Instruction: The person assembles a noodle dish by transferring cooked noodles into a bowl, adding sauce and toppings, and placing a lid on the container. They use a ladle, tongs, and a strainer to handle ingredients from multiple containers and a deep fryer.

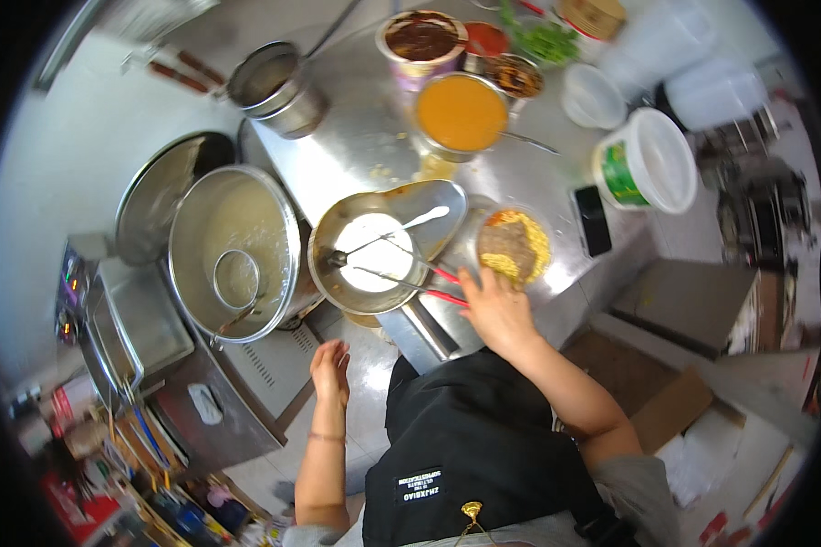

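My right hand (500, 312) has its fingers on the red handles of a pair of tongs (445, 297). The tongs' metal arms reach left over a steel pan (324, 278) with a bright white round area (371, 239) inside. A long-handled spoon (426, 217) also lies across that pan, and its steel handle (429, 328) points toward me. Just beyond my right hand sits a round portion of yellow noodles (531, 239) with brown mince (507, 244) on top. My left hand (330, 366) hangs near the pan's lower left, fingers loosely bent, holding nothing visible.
A large steel pot (179, 242) of cloudy liquid stands left, a smaller round strainer-like ring (217, 273) in it. Farther back are a pot of orange sauce (462, 111) and a tub of dark paste (421, 38). At right lie a phone (592, 221) and a white bucket (661, 162).
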A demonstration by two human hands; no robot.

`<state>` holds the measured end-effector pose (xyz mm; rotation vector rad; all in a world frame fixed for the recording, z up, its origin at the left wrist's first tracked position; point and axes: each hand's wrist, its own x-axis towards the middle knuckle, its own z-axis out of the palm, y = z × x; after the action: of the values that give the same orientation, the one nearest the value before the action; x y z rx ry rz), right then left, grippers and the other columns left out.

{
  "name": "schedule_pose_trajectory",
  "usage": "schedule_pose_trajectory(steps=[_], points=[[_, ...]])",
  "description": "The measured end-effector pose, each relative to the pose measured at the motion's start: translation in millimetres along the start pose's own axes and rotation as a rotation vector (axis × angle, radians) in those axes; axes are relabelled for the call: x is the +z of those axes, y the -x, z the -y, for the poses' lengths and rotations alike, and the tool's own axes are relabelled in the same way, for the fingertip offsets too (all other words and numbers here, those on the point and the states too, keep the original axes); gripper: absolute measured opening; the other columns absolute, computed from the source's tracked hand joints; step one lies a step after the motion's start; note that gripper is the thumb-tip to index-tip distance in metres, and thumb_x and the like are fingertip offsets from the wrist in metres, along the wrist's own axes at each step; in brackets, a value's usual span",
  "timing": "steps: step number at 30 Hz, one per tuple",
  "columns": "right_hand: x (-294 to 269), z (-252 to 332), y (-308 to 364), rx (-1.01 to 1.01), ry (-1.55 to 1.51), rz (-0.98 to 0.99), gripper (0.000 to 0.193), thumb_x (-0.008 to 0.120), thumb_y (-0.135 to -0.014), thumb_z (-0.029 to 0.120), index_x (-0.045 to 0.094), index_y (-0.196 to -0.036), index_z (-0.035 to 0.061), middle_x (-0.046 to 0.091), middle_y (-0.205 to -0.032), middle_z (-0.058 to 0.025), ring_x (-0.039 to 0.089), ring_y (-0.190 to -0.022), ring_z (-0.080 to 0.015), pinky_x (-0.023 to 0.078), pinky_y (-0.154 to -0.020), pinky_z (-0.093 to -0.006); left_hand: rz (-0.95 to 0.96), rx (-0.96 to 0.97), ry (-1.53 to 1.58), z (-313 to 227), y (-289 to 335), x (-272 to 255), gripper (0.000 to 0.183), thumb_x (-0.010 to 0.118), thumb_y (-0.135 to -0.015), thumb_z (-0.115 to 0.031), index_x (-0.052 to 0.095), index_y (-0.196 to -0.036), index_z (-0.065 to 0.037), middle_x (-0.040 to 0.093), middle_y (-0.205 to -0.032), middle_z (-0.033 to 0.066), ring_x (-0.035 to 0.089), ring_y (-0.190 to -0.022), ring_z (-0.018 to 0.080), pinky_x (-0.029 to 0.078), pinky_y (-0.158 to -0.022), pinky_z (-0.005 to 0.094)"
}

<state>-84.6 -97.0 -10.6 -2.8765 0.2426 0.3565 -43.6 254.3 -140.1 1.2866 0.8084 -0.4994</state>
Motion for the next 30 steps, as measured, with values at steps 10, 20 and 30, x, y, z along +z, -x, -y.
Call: schedule_pose_trajectory(steps=[10, 20, 30], points=[[-55.2, 17.1, 0.9, -0.295, -0.361, -0.129, 0.066, 0.075, -0.082, 0.025, 0.05, -0.142, 0.0138, 0.069, -0.097, -0.0113, 0.068, -0.083, -0.0324, 0.054, -0.067, -0.0424, -0.269, 0.634, -0.97, 16.0, -37.2, -33.6, 0.013, 0.068, -0.088, -0.021, 0.073, -0.091, -0.01, 0.072, -0.102, 0.0115, 0.066, -0.098, 0.0312, 0.035, -0.102, 0.0535], [33.6, 291.0, -186.2, -0.559, -0.242, 0.111, 0.038, 0.063, -0.089, 0.023, 0.06, -0.122, 0.0042, 0.067, -0.105, -0.0216, 0.068, -0.095, -0.0367, 0.055, -0.079, -0.0461, 0.208, 0.358, -0.83, 32.9, 31.6, -25.9, 0.032, 0.067, -0.09, -0.021, 0.068, -0.117, -0.003, 0.069, -0.117, 0.0164, 0.063, -0.115, 0.0242, 0.044, -0.102, 0.035], [27.3, -1.5, -160.2, -0.501, 0.253, -0.108, 0.021, 0.059, -0.088, 0.024, 0.073, -0.095, 0.011, 0.065, -0.087, -0.0086, 0.06, -0.096, -0.0259, 0.043, -0.083, -0.0397, -0.107, -0.21, -0.617, 227.3, 81.6, -205.3, 0.06, 0.076, -0.085, -0.025, 0.054, -0.136, -0.002, 0.059, -0.131, 0.0181, 0.056, -0.121, 0.0295, 0.045, -0.101, 0.0375]])
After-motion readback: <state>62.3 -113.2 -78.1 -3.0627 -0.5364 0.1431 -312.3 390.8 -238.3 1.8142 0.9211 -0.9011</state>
